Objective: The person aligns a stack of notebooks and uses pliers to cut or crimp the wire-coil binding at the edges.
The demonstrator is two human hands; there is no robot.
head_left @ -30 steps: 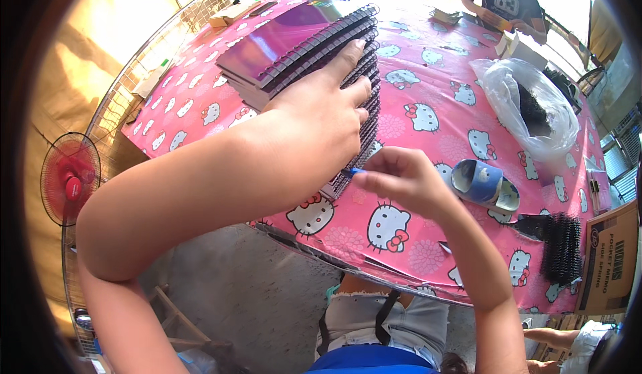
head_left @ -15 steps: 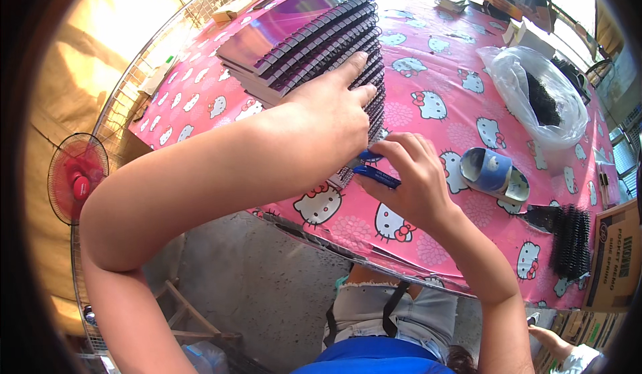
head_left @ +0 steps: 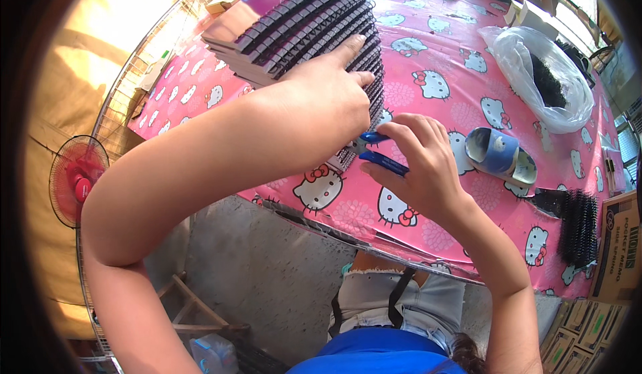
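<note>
**Hands close in on notebook stack**

Closer now than a sec ago, the left hand (head_left: pixel 321 103) lies flat on the stack of spiral-bound notebooks (head_left: pixel 301 23), index finger stretched along the black coils, other fingers curled at the stack's near edge. Right hand (head_left: pixel 414 163) pinches blue-handled pliers (head_left: pixel 381 153) w/ thumb and fingers, tips at the coil ends by the stack's near corner. Stack sits on a pink cartoon-cat tablecloth (head_left: pixel 461 86) (fanned, purple covers up). Just right of the hand: a blue tape roll (head_left: pixel 501 156); beyond it a clear plastic bag (head_left: pixel 542 76) w/ black coils, more loose black coils (head_left: pixel 578 223) near the table edge. Red fan (head_left: pixel 77 180) stands at left.
</note>
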